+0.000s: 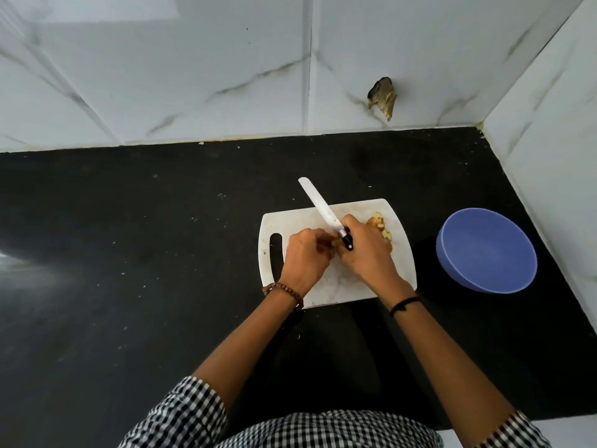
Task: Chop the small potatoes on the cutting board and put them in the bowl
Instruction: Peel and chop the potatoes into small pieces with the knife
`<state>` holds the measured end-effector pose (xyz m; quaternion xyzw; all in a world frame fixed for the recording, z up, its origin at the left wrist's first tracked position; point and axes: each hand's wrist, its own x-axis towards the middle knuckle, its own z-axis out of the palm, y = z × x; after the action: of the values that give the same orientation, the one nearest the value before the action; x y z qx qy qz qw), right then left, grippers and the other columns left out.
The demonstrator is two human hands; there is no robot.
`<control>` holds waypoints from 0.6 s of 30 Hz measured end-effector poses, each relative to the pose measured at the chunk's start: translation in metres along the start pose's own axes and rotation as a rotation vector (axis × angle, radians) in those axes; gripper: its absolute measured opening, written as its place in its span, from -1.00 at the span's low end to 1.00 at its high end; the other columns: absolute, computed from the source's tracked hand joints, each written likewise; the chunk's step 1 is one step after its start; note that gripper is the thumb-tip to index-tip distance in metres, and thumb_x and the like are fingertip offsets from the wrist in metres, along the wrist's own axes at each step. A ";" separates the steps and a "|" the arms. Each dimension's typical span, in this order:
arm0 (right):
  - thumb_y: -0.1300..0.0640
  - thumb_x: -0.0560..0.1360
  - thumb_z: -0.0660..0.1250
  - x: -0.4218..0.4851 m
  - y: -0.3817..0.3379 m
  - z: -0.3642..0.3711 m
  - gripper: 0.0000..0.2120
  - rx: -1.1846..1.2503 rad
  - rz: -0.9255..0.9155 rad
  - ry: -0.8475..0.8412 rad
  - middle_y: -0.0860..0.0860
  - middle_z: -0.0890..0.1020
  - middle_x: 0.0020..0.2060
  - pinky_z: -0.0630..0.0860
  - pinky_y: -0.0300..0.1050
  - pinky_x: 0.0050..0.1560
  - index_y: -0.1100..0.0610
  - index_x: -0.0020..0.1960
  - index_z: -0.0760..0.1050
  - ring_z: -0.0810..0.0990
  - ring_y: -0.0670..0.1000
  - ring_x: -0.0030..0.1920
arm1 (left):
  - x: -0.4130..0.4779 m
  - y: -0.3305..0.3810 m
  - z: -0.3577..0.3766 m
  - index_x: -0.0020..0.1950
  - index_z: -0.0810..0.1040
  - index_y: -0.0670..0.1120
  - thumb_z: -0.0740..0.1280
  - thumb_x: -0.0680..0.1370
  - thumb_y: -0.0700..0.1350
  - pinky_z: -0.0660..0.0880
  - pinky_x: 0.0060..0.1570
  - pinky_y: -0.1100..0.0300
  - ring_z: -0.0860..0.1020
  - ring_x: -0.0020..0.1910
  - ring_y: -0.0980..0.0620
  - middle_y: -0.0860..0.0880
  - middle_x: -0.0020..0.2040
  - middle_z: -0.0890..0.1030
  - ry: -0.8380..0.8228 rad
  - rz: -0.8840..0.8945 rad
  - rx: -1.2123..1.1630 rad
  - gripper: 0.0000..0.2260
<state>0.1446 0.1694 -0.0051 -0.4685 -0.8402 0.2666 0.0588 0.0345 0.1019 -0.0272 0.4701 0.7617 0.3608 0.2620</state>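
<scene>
A white cutting board (303, 221) lies on the black counter. My right hand (365, 250) grips the black handle of a knife (318, 203), whose white blade points up and to the left. My left hand (305, 257) is curled over the middle of the board, its fingertips by the knife handle; whatever it holds is mostly hidden. A heap of chopped potato pieces (378, 223) lies at the board's right edge, partly behind my right hand. A blue bowl (486, 250) stands to the right of the board with nothing in it.
The black counter (129, 253) runs wide to the left and in front of the board. White marble-patterned tiled walls close it off behind and on the right. A hole breaks the back wall (382, 97) above the board.
</scene>
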 end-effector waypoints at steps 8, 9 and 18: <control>0.11 0.51 0.42 -0.003 0.010 -0.006 -0.78 0.058 -0.019 0.024 -0.09 0.51 -0.21 0.58 -0.01 -0.10 0.02 -0.01 0.37 0.57 -0.01 -0.13 | 0.002 -0.001 0.002 0.11 0.63 -0.18 0.40 0.45 -0.33 0.45 -0.14 0.57 0.59 -0.13 0.16 -0.05 -0.02 0.66 0.002 -0.046 -0.037 -0.75; 0.10 0.52 0.42 -0.003 0.008 -0.003 -0.77 0.039 -0.017 -0.001 -0.11 0.50 -0.21 0.54 -0.07 -0.11 0.00 -0.01 0.35 0.55 -0.05 -0.13 | 0.001 -0.004 0.001 0.13 0.61 -0.18 0.40 0.45 -0.34 0.45 -0.14 0.57 0.59 -0.12 0.15 -0.05 -0.01 0.65 0.017 -0.068 -0.035 -0.73; 0.15 0.53 0.41 -0.001 0.007 0.001 -0.80 0.051 0.022 0.057 -0.05 0.55 -0.12 0.59 -0.01 0.06 0.04 0.09 0.43 0.61 0.00 -0.02 | 0.002 0.008 0.006 0.19 0.56 -0.13 0.34 0.46 -0.39 0.44 -0.12 0.57 0.59 -0.11 0.21 -0.04 -0.05 0.67 0.011 -0.018 -0.111 -0.67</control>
<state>0.1503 0.1709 -0.0089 -0.4833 -0.8260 0.2750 0.0917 0.0419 0.1082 -0.0243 0.4461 0.7460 0.4029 0.2866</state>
